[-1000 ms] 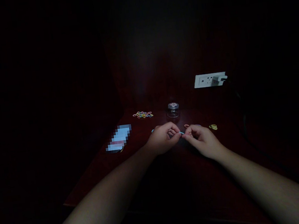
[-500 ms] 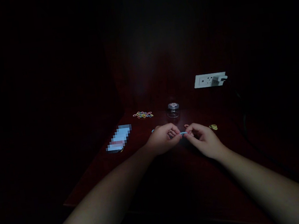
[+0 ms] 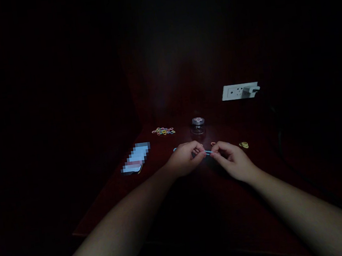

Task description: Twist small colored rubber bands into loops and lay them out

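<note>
Between my two hands a light blue elastic band (image 3: 208, 152) is held just above the dark red table (image 3: 181, 210). My left hand (image 3: 187, 158) pinches its left end, and my right hand (image 3: 232, 160) pinches the right end. Its two strands show side by side in the gap. Behind my right fingertips lies a pinkish-red band (image 3: 213, 144). A blue band (image 3: 175, 149) is partly hidden behind my left hand. Several yellow bands (image 3: 244, 145) lie in a small heap to the right of my right hand.
Farther back stands a clear round jar (image 3: 198, 126) with a lid. Left of it is a pile of multicoloured bands (image 3: 163, 131). A phone (image 3: 135, 158) with a blurred bright screen lies at left. A wall socket (image 3: 239, 91) holds a plug, its dark cable running down the right side.
The light blue band has turned slightly, so two strands now show where one thick line showed before. My hands have barely shifted.
</note>
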`<state>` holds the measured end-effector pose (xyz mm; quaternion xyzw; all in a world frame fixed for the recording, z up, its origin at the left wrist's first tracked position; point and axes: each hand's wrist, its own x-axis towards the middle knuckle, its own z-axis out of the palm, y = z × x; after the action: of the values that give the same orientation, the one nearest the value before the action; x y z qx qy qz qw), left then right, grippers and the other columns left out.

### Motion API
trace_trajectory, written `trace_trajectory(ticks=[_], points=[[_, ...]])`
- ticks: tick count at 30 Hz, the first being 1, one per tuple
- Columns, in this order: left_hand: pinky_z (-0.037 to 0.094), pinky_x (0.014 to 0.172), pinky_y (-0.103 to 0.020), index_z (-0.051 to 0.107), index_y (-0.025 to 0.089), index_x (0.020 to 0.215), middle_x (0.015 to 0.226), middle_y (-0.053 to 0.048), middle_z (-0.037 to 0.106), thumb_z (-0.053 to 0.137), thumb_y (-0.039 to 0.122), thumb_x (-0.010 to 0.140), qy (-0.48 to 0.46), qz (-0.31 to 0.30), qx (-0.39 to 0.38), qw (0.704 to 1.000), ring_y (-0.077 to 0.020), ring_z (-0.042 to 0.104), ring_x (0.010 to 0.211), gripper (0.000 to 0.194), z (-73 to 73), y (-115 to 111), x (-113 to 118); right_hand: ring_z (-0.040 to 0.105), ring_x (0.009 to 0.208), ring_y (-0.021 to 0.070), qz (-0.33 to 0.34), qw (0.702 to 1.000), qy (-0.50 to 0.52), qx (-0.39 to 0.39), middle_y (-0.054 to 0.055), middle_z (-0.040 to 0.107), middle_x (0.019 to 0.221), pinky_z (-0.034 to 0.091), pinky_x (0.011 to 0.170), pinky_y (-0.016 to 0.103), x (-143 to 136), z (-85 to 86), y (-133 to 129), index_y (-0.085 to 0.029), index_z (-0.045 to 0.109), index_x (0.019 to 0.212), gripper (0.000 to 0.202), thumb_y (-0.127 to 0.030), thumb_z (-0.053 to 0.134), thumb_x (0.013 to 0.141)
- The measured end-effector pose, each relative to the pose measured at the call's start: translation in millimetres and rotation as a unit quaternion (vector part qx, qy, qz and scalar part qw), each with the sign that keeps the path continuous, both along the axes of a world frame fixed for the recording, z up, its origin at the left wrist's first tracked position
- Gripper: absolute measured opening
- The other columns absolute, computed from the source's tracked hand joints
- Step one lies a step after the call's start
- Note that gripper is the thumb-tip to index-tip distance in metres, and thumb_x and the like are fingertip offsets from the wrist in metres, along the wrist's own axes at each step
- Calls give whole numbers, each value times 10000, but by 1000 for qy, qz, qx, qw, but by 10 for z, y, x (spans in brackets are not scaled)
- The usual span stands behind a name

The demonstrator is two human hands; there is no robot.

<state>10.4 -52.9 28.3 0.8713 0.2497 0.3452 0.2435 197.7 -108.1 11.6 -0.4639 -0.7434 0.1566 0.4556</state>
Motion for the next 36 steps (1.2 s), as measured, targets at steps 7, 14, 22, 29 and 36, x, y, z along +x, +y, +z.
trace_trajectory(ticks=[7, 14, 22, 29, 36], points=[[462, 692, -221, 599, 138, 844, 834, -27, 646, 543, 244, 839, 6, 14, 26, 1000, -106, 573, 725, 120, 13, 35, -39, 552, 731, 166, -16, 999, 41, 4, 1, 529, 693, 429, 654, 270, 65, -21, 59, -198, 532, 747, 141, -275, 540, 864], [452, 687, -226, 605, 148, 850, 830, -20, 636, 536, 253, 845, 26, 2, 32, 999, -112, 564, 730, 125, 58, -7, -48, 553, 720, 169, -4, 1000, -5, -3, 16, 564, 728, 430, 621, 267, 59, 34, 14, -198, 550, 754, 151, -290, 528, 871], [453, 680, -223, 604, 149, 862, 847, -27, 644, 534, 262, 849, 28, 21, 34, 999, -113, 569, 731, 134, 80, -11, -58, 517, 644, 146, -5, 1000, 20, -9, 4, 545, 692, 412, 567, 251, 71, 27, 16, -194, 547, 750, 177, -324, 537, 869], [449, 628, -206, 606, 159, 838, 779, -8, 643, 559, 228, 813, 66, -19, 14, 998, -98, 573, 681, 86, 27, -71, -4, 463, 594, 129, 56, 996, -55, -42, -11, 503, 643, 388, 536, 243, -48, 34, -68, -183, 542, 727, 210, -322, 501, 879], [473, 641, -201, 603, 150, 952, 842, -37, 662, 567, 218, 817, 34, -49, 12, 998, -103, 607, 724, 156, 11, -64, -21, 499, 603, 146, 37, 997, -62, -34, 11, 549, 653, 425, 557, 263, 31, 21, -23, -191, 571, 733, 216, -350, 521, 871]])
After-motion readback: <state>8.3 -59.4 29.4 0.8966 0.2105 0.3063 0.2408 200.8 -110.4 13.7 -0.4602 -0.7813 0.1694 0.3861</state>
